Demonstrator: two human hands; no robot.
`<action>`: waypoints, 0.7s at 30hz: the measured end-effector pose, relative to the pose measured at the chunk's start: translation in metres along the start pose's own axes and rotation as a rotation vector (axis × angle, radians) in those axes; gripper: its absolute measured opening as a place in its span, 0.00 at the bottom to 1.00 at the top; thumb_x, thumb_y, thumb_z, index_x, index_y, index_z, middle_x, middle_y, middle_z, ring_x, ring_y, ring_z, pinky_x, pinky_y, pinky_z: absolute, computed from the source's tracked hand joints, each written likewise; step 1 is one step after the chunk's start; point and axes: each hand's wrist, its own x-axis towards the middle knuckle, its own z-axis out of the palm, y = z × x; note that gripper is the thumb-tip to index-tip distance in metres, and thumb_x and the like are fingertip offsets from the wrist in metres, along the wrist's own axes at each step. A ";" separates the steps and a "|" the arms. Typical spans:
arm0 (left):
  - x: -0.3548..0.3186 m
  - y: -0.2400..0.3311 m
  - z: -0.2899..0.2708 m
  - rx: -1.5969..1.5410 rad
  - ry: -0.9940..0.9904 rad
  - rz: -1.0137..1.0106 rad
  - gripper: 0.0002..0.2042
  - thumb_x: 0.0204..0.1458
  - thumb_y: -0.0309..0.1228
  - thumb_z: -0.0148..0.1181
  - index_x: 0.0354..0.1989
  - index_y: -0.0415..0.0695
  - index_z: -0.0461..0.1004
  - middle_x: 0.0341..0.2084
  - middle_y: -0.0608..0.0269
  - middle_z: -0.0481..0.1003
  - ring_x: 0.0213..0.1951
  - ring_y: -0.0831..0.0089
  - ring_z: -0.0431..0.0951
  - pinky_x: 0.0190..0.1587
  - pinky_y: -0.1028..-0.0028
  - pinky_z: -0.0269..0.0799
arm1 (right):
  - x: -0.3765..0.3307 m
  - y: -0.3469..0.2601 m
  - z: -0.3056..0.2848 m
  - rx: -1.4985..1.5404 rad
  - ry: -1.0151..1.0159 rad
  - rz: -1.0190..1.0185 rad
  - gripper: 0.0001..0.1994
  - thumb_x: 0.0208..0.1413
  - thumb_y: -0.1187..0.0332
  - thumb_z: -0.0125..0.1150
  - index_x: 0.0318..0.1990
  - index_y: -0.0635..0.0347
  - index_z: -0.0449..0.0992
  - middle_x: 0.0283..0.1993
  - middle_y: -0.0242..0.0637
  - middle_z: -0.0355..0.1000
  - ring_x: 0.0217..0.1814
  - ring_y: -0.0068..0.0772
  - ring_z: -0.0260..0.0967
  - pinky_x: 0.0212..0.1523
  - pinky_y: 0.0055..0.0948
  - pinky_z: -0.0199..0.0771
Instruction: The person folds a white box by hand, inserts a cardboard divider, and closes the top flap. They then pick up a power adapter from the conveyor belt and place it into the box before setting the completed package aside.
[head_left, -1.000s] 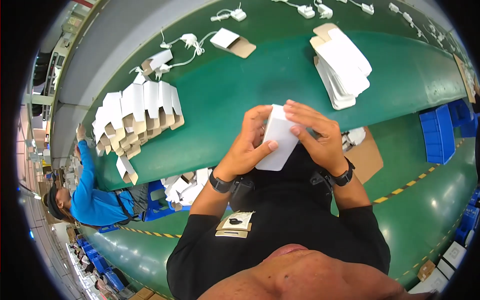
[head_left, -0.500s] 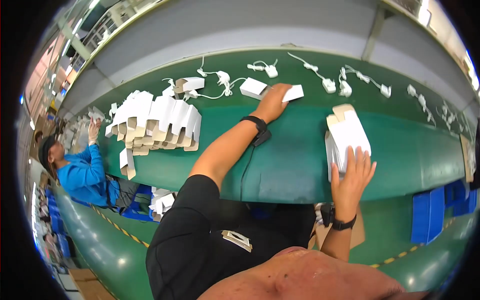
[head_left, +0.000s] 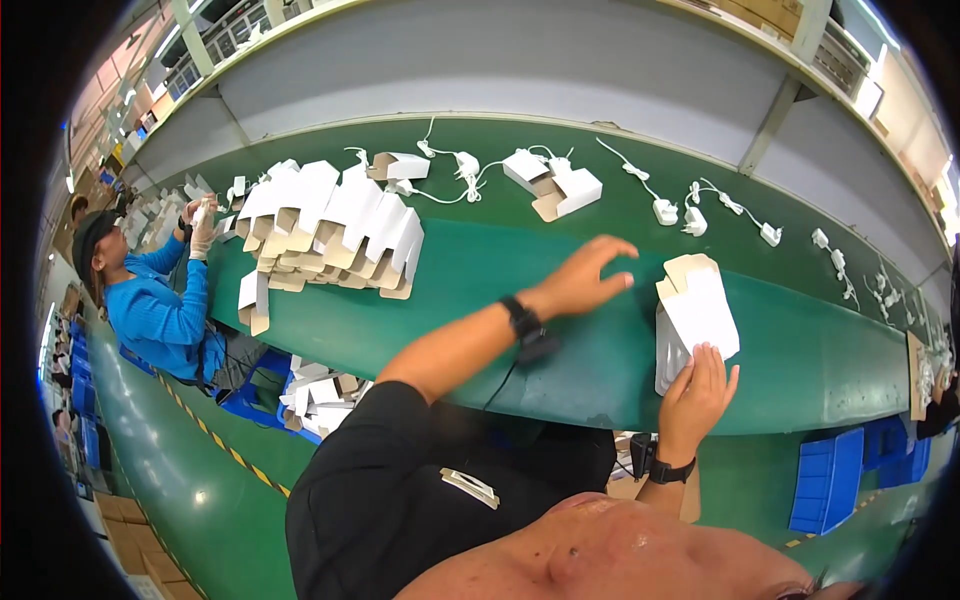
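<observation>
Flat white cartons: stacked on the green table, faces plain white.
Right hand: my fingers rest on the stack's near end; I cannot tell whether they grip.
Left hand: my thumb and fingers gape, empty, left of the stack.
Open white boxes: beyond my left hand.
White plugs: far side, any markings too small to read.

glossy green floor, yellow-black stripe, grey partition wall

I'm in a factory workshop: a long green bench carries many white plugs and cartons, blue bins stand nearby, striped tape lines the floor.
</observation>
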 end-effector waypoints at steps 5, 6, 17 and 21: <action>-0.074 0.076 0.007 -0.571 -0.308 -0.237 0.24 0.62 0.36 0.61 0.64 0.42 0.65 0.60 0.55 0.69 0.64 0.64 0.68 0.66 0.63 0.63 | -0.007 -0.012 -0.020 0.025 0.109 -0.071 0.12 0.64 0.74 0.54 0.52 0.65 0.78 0.55 0.44 0.77 0.62 0.46 0.72 0.68 0.49 0.61; -0.082 0.084 0.011 -0.577 -0.303 -0.225 0.24 0.62 0.36 0.61 0.64 0.42 0.65 0.60 0.55 0.69 0.64 0.64 0.68 0.66 0.63 0.63 | -0.005 -0.014 -0.024 0.025 0.154 -0.104 0.12 0.64 0.74 0.54 0.51 0.65 0.78 0.54 0.44 0.78 0.60 0.47 0.73 0.67 0.48 0.63; -0.135 0.105 -0.020 -1.062 0.061 -0.216 0.51 0.51 0.57 0.68 0.74 0.40 0.47 0.67 0.50 0.63 0.68 0.60 0.64 0.70 0.60 0.58 | -0.028 -0.127 -0.075 0.968 -0.129 -0.284 0.10 0.61 0.73 0.60 0.48 0.67 0.78 0.43 0.49 0.79 0.45 0.46 0.79 0.49 0.35 0.76; -0.168 0.095 -0.040 -1.161 -0.254 -0.260 0.47 0.54 0.55 0.66 0.75 0.44 0.47 0.65 0.56 0.64 0.63 0.66 0.66 0.67 0.63 0.60 | -0.018 -0.098 -0.076 1.213 -0.258 0.159 0.11 0.62 0.69 0.62 0.48 0.65 0.74 0.38 0.43 0.78 0.37 0.29 0.77 0.40 0.28 0.77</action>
